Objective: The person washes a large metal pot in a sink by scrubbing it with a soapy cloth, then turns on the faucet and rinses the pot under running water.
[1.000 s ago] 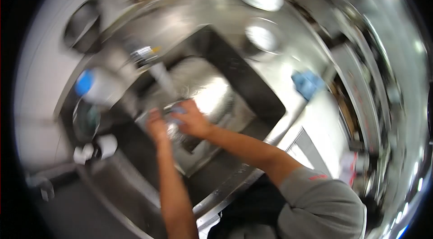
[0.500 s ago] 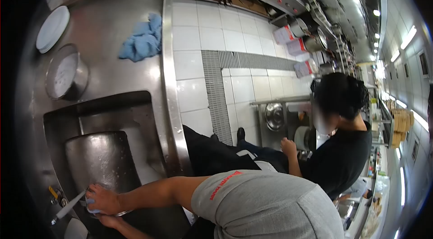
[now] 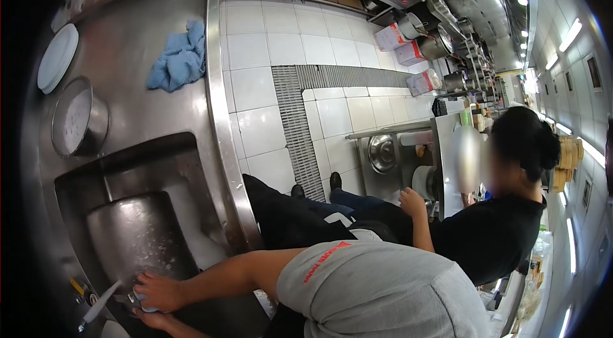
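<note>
A large dark metal pot lies tilted on its side in the steel sink, with water drops on its wall. My right hand presses a light blue scrubbing pad against the end of the pot nearest me, fingers curled over it. Just below, my left hand is closed at that same end and seems to grip the pot; its fingers are partly hidden. A pale, narrow bar, perhaps a tap spout, crosses beside my fingers.
On the steel counter are a metal pot of whitish liquid, stacked white plates and a crumpled blue cloth. A yellow-handled valve is at the sink's edge. A person in black stands behind me, near a steel trolley.
My right hand and the pad have shifted slightly along the pot's end. More drops show on the pot's wall. The view has turned a little, and the co-worker's head has moved.
</note>
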The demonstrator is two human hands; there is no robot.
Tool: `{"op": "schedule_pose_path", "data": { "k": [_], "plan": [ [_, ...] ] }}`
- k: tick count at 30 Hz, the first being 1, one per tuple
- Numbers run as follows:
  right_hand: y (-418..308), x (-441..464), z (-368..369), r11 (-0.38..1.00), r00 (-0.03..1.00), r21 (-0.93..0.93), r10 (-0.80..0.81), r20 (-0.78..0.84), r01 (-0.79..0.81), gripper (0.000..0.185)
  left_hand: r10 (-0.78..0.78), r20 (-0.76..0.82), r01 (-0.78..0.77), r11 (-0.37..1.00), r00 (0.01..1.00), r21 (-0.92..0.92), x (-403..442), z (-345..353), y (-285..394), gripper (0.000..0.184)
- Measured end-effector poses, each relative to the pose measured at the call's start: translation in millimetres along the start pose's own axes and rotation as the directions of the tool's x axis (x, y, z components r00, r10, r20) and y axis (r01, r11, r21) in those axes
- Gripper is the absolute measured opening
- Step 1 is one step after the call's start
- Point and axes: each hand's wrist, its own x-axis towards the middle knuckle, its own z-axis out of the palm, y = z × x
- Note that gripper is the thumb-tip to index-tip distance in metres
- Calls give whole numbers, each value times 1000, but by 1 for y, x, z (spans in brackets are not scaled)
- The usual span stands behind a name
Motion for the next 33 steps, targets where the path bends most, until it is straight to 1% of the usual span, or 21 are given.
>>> {"op": "schedule_pose_path", "data": {
  "k": [2, 5, 10, 11, 12, 13, 14, 15, 16, 17, 18, 19, 20, 21, 22, 24, 25, 27, 28, 30, 33],
  "plan": [
    [2, -1, -2, 999, 1000, -41, -12, 22, 12, 16, -7, 0, 7, 1000, 1000, 5, 1, -2, -7, 57],
    [-5, 14, 1, 998, 994, -44, -48, -99, 44, 16, 7, 6, -7, 1000, 1000, 19, 5, 7, -14, 50],
    [-6, 24, 11, 999, 992, -35, -31, -120, 27, 15, 36, 15, -36, 999, 999, 29, 12, 4, -20, 38],
    [-3, 23, 10, 998, 991, -17, -62, -119, 61, 16, 49, 30, -49, 999, 998, 22, 17, -2, -20, 36],
    [-1, 23, 3, 996, 996, -24, -86, -15, 85, 20, 71, 44, -71, 997, 997, 9, 26, -8, -22, 33],
    [1, 16, -30, 995, 991, -3, -103, 82, 104, 26, 120, 76, -119, 993, 990, -16, 34, -17, -26, 31],
    [16, 15, -41, 963, 977, 207, -193, 94, 170, 33, 201, 114, -197, 980, 973, -40, 42, -29, -38, 29],
    [24, 8, -41, 951, 972, 229, -227, 66, 207, 38, 301, 141, -300, 954, 943, -28, 42, -37, -50, 27],
    [34, -5, -30, 970, 975, 125, -215, 54, 207, 40, 408, 146, -407, 913, 901, -41, 40, -39, -61, 25],
    [27, 2, -46, 969, 959, 65, -247, 142, 240, 39, 238, 64, -211, 935, 969, -286, -2, -10, -41, 25],
    [32, 5, -32, 963, 933, -37, -250, 258, 268, 38, 146, 2, -135, 916, 989, -377, -18, 8, -39, 34],
    [27, 16, -30, 955, 939, -34, -284, 194, 296, 39, 168, -95, -172, 984, 981, -39, -43, 19, -20, 41],
    [17, 33, -32, 939, 930, -38, -332, 155, 342, 40, 246, -111, -244, 969, 963, 29, -27, 10, -39, 45],
    [10, 46, -23, 949, 940, 22, -314, 132, 314, 41, 226, -199, -257, 956, 954, -146, -49, 29, -19, 46],
    [1, 59, -18, 938, 926, 43, -348, 146, 345, 41, 299, -204, -316, 947, 932, -59, -47, 27, -22, 47],
    [-15, 78, -6, 994, 968, 7, -103, 230, 105, 36, 181, -201, -217, 961, 963, -171, -53, 28, -18, 51],
    [-16, 75, -8, 995, 975, -9, -98, 197, 102, 38, 178, -223, -222, 956, 959, -191, -58, 27, -18, 51],
    [2, 41, -35, 979, 955, -3, -199, 222, 205, 38, 301, -288, -185, 911, 909, 368, -66, 29, -17, 55],
    [7, 33, -42, 958, 934, -5, -277, 225, 286, 37, 301, -303, -190, 919, 904, 345, -68, 30, -14, 55],
    [9, 33, -42, 946, 916, 7, -315, 250, 324, 37, 457, -295, -290, 834, 839, 469, -76, 33, -14, 58],
    [2, 64, -15, 957, 908, 40, -284, 306, 286, 36, 401, -282, -244, 853, 871, 461, -71, 31, -11, 55]
  ]
}}
